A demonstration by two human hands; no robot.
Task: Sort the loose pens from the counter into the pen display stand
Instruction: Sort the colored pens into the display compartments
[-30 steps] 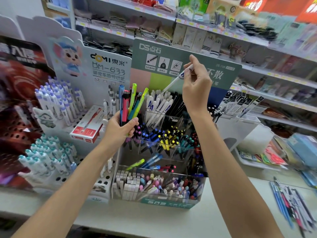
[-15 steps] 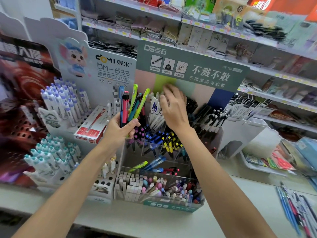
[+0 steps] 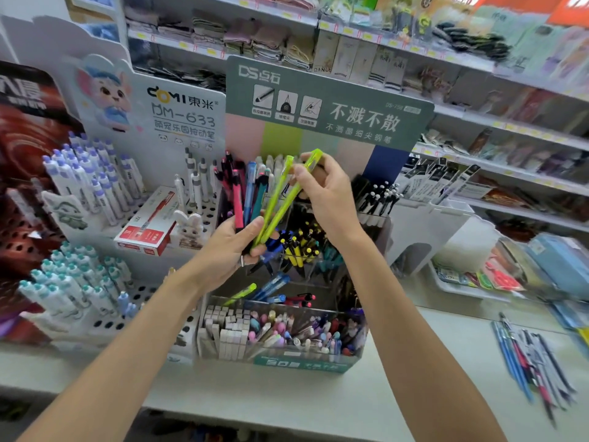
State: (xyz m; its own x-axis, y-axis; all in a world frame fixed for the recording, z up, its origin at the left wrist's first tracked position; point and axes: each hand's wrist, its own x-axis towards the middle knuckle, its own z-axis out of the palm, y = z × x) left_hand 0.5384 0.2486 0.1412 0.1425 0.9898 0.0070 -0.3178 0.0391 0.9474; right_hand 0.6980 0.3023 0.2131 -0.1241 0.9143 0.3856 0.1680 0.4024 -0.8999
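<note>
- White counter (image 3: 287,397), foreground: heap of loose blue, red and black pens (image 3: 535,362) at right edge, well apart from stand, unsorted.
- Tiered clear-plastic pen display stand with green header card (image 3: 299,365), centre: compartments largely stocked.
- Left hand (image 3: 229,250) grips mixed bundle of pink, blue and teal pens (image 3: 245,199) before stand.
- Right hand (image 3: 328,193) pinches upper end of lime-green translucent pen (image 3: 287,202); lower end in left fist.
- Judgement: task partway; bundle and heap left.

Bright, flat shop light, hardly a shadow on the counter (image 3: 287,393). The wide lens bowed the shelves (image 3: 510,140) at the edges. Top and right smeared with blur, the loose pens (image 3: 535,362) streaked; the centre was sharper.
</note>
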